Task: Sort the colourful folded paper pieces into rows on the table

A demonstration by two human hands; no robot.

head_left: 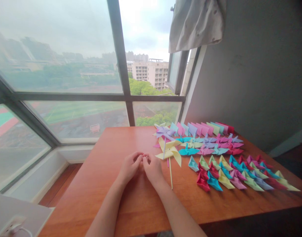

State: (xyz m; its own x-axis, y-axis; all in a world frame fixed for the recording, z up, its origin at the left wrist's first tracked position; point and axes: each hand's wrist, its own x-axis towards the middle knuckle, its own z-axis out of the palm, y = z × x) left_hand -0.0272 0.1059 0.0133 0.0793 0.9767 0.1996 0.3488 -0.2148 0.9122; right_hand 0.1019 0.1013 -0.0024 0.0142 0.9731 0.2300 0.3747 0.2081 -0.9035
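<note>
Wooden table [96, 184] stands against a large window [67, 65] that looks out on grey sky, trees and distant buildings.

Two bare forearms reach in from the near edge, and the hands meet at the middle of the table. The left hand [129, 167] and the right hand [154, 170] rest side by side on the wood. Both have their fingers curled inward, and the fingertips touch each other at the far side. The hands are narrow and pinched together. Whether they grip anything small between the tips cannot be told.

Just to the right of the right hand lies a yellow pinwheel [171, 152], flat on the table. Its thin stick [170, 176] runs toward the near edge, close beside the right wrist but not touching it. A purple pinwheel [164, 132] lies just beyond the yellow one, farther from the hands.

Further right, folded paper shapes [236, 172] in pink, blue, green, yellow and red lie in several rows that stretch toward the right edge of the table. A grey wall [264, 72] rises behind them, and a pale cloth [197, 23] hangs at the top of the window.
</note>
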